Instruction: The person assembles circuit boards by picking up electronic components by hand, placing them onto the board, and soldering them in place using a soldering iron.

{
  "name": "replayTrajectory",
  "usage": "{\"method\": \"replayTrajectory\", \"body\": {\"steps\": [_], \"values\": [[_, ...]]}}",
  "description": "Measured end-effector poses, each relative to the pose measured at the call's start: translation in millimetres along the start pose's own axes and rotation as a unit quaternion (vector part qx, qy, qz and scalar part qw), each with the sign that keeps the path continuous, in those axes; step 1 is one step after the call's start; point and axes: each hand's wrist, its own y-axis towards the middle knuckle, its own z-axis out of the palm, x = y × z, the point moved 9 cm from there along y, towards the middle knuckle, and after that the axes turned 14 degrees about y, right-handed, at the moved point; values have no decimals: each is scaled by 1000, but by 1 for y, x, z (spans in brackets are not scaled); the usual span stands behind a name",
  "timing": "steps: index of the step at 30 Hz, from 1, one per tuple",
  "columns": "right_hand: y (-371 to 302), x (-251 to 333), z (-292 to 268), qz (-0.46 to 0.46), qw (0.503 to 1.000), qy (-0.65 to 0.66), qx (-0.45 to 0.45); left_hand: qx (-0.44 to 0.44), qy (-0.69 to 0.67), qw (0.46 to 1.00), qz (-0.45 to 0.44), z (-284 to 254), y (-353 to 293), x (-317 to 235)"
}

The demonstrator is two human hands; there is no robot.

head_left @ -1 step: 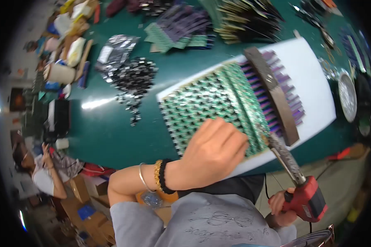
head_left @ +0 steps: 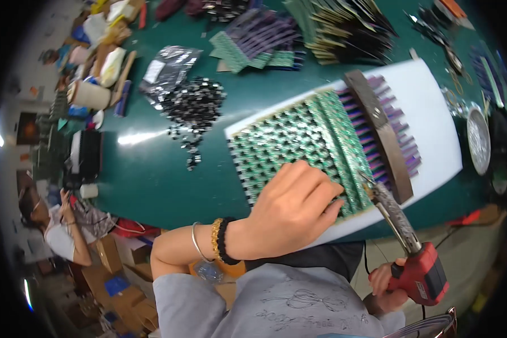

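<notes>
A green circuit-board panel point(head_left: 284, 132) with rows of small black and silver parts lies tilted on a white board point(head_left: 434, 112). My left hand point(head_left: 296, 203) is over the panel's near edge, its fingers curled in and the thumb close to the index finger. Whatever those fingertips hold, if anything, is hidden. Wrapped round the red handle of a soldering gun point(head_left: 425, 276) is my right hand point(head_left: 386, 284), at the lower right. The gun's long metal barrel slants up to the left, its thin tip close to the panel's right-hand strip. Contact at the tip is too blurred to tell.
A brown bar point(head_left: 380, 135) lies across purple strips point(head_left: 414, 152) beside the panel. Small black parts point(head_left: 194, 107) spill from a plastic bag point(head_left: 172, 65). Stacked boards point(head_left: 253, 36) sit at the back, a round metal dish point(head_left: 477, 141) at right. Another person point(head_left: 56, 225) is at far left.
The whole view has shifted slightly, so the table and panel appear farther right. The gun's tip has moved a little up along the panel. My left thumb shows a bit more apart from the index finger.
</notes>
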Motion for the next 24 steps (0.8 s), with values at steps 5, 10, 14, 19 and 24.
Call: {"method": "replayTrajectory", "body": {"steps": [5,10,14,19,24], "values": [[5,2,3,-7,999,-23,-48,-27,295,949,-107,-62,-25,97],[-3,1,-15,51,962,-114,-242,-3,349,935,-58,-62,-39,146],[-11,0,-17,37,956,-120,-264,-7,375,926,-48,-58,-37,150],[-20,-3,-24,20,960,-98,-262,5,383,923,-20,-58,-33,149],[-19,-6,-27,40,961,-104,-252,4,389,921,-10,-55,-33,146]]}}
